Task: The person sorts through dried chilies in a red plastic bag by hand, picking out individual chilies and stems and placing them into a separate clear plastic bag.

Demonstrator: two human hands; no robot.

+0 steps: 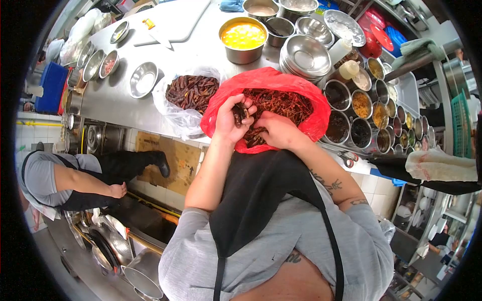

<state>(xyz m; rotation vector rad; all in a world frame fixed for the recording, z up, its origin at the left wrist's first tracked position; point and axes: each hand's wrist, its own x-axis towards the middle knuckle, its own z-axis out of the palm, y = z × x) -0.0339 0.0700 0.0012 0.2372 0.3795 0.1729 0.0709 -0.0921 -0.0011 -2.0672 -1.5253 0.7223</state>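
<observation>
A red plastic bag (321,120) lies wide open at the table's near edge, full of dark dried chillies with stems (281,103). My left hand (232,120) is raised at the bag's left side, its fingers curled around several dried chillies. Inside the bag's near side, my right hand (277,131) has its fingers closed at some dried chillies; its fingertips are partly hidden. Just left of the red bag sits a clear plastic bag (183,120) holding more dark dried chillies, with less stem showing.
A steel pot of yellow liquid (243,54) and stacked steel bowls (307,52) stand behind the bags. Seasoning containers (361,103) crowd the right, near red-handled scissors (347,158). A knife (160,39) lies by a white cutting board (183,17). Another person (75,175) stands at left.
</observation>
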